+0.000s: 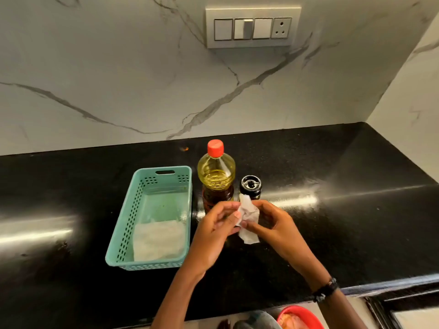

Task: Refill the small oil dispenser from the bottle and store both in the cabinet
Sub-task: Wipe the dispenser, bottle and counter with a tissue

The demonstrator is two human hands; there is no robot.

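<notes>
Both hands point(215, 224) point(273, 224) — grip clamped on tissue point(248, 219) before bottle point(216, 176), dispenser point(250, 187).

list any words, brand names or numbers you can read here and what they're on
No text in this view can be read.
Oil bottle: a dark label wraps its lower body, but its print is too blurred to read, and the left hand covers part of it.
Small oil dispenser: no legible marking on its black top.
Switch panel, teal basket: no lettering visible.
</notes>
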